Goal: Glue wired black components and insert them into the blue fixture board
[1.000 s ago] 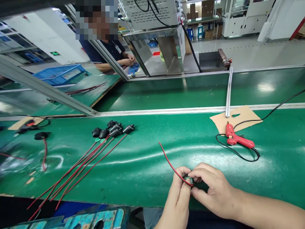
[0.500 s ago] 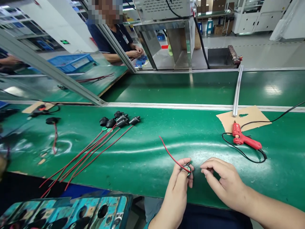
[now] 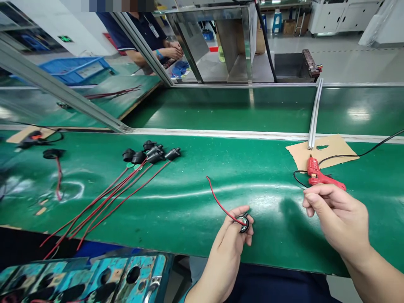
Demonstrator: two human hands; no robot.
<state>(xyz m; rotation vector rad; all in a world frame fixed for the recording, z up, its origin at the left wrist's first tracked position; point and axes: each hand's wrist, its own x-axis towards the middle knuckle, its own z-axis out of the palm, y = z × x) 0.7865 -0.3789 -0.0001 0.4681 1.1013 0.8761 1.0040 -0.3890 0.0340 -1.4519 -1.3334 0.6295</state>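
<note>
My left hand (image 3: 229,240) is closed around a small black round part with a red wire (image 3: 243,224). Its open face, with something green inside, is turned up, and the wire curves away to the upper left. My right hand (image 3: 336,214) hovers over the bench with fingers curled in and thumb against them; nothing shows between them. Just beyond its fingertips lies a red glue gun (image 3: 326,179), its handle partly covered by the hand. The gun's nozzle points at a piece of cardboard (image 3: 339,147).
Several black cylindrical parts (image 3: 154,153) with long red wires lie left of centre on the green bench (image 3: 189,202). Another black part (image 3: 53,154) lies farther left. A worn turquoise fixture (image 3: 132,273) stands at lower left. Across the frame, a co-worker's hands (image 3: 173,51) handle something.
My right hand has moved right and away from the black part, up to the glue gun. My left hand still holds the part. The view has tilted down slightly.
</note>
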